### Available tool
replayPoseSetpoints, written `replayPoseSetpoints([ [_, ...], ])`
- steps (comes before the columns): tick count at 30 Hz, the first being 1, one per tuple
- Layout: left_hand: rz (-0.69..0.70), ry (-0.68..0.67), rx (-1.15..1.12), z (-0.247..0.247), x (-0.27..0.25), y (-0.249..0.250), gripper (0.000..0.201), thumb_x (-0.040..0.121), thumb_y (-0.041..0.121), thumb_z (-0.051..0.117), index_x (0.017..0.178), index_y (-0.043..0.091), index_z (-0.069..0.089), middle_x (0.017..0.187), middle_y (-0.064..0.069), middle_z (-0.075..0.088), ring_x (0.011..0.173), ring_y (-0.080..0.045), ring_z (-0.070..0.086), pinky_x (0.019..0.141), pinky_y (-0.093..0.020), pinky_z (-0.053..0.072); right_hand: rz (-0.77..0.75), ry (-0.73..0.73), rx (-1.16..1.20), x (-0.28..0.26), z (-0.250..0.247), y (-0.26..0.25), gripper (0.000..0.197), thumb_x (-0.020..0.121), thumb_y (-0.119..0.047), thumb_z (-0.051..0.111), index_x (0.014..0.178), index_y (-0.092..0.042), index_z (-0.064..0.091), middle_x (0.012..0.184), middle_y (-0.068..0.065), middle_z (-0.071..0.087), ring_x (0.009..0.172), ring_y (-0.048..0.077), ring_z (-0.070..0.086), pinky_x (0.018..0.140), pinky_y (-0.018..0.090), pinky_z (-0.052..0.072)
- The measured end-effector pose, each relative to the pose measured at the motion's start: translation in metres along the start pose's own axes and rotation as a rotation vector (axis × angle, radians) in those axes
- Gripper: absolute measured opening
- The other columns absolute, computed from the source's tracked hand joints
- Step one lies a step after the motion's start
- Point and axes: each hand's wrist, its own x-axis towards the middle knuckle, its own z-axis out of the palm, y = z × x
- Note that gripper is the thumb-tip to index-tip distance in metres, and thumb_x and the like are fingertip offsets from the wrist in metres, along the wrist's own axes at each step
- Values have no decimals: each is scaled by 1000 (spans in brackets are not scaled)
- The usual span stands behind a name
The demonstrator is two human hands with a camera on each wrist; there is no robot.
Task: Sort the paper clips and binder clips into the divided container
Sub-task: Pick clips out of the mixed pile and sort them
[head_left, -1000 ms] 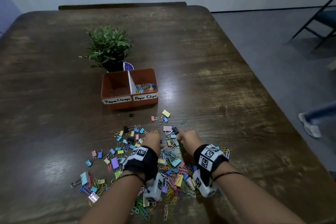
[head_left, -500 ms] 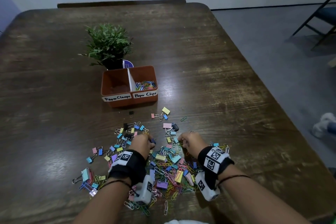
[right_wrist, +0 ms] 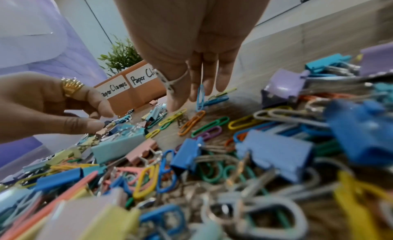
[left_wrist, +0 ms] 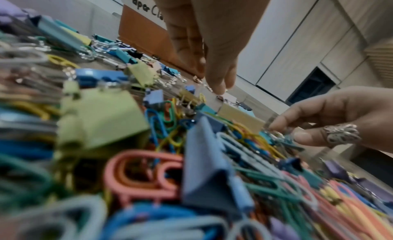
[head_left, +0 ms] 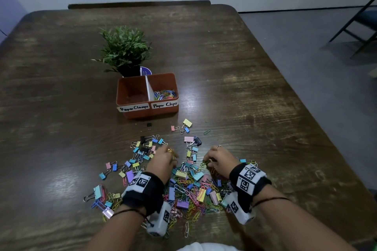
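Picking through the mixed pile [head_left: 189,187] on the table [head_left: 265,91], both hands low over its far edge. Left hand [head_left: 163,159]: the left wrist view shows fingers hanging straight down, tips just above small binder clips [head_left: 146,149]; the right wrist view shows thumb and forefinger drawn close together over a clip. Whether that grip has closed on anything, cannot tell. Right hand [head_left: 220,160]: fingers curled in the head view, and in the left wrist view its thumb and fingertips pinch a small tangle of paper clips [left_wrist: 282,139] at the pile's surface. That grip is clamped on clips, not yet lifted clear.

Container [head_left: 130,91] sits well ahead of both hands, beyond a scatter of loose binder clips. Its right cell, labelled "Paper Clips", holds a shallow layer of paper clips [head_left: 164,94]; the left cell, labelled "Paper Clamps", looks bare. A plant [head_left: 125,47] stands just behind it.

Step in hand, as judged: gathering a pinch of paper clips. Task is early, since most items lie unsorted beneath and beside the wrists.

Next move calls for lifting the right pinch free without dragging hooked neighbours, carrying it forward and releasing over the right cell. Tangled wires may pull a binder clip along; worth a shake first.
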Motion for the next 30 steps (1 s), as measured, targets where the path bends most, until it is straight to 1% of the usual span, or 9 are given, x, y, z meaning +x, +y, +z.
replayPoseSetpoints([
  [2,60,-88,75,6,-3,3,19,92,10,52,106,12,64,124,0,49,102,-9,52,100,-19,42,24,23,4,-6,-2,3,38,81,-25,67,118,-23,57,123,-1,48,119,17,40,103,33,37],
  [4,26,-155,110,10,-5,4,27,91,9,52,116,16,61,129,-2,48,109,-17,52,102,-28,43,50,-11,-21,-12,-4,2,61,72,-35,74,127,-25,49,128,-3,43,122,17,35,105,35,35],
  [7,-31,-221,152,12,-4,3,37,88,19,59,125,22,53,133,0,43,120,-19,45,108,-33,37,53,-59,-57,-14,0,-4,75,67,-34,78,133,-25,43,131,-2,37,124,18,31,106,37,33],
  [11,-39,-279,176,13,-4,9,51,80,32,69,127,22,50,128,2,42,121,-18,43,108,-33,36,1,-9,-13,-5,13,-9,53,77,-20,71,126,-23,50,123,1,41,118,18,32,99,31,33],
  [17,-83,-309,267,18,-3,16,40,82,30,67,115,10,55,124,-6,52,114,-21,52,99,-32,44,7,-59,-107,9,19,-13,25,82,-2,60,106,-9,58,114,8,52,107,22,46,85,25,36],
  [21,-134,-363,292,16,1,22,44,85,33,63,116,4,52,117,-11,59,112,-23,55,96,-31,45,50,-73,-51,9,16,-12,20,87,-1,51,104,-2,61,87,-4,50,74,9,48,70,14,40],
  [23,-173,-376,256,16,4,22,42,87,27,61,118,2,51,117,-12,61,112,-22,57,97,-32,46,69,-78,8,6,13,-13,22,90,-4,46,104,3,62,82,-2,55,69,6,47,61,6,37],
  [27,-173,-378,240,13,2,21,33,90,26,58,113,1,56,116,-13,60,110,-24,58,96,-34,47,108,-54,-16,4,10,-9,15,86,-4,57,96,-3,68,102,13,66,98,24,58,81,22,42],
  [30,-144,-331,208,13,-3,15,21,92,21,55,99,2,61,109,-12,62,104,-22,60,92,-33,49,165,4,68,1,8,-6,18,85,0,53,93,-6,69,98,10,69,83,17,61,73,17,45],
])
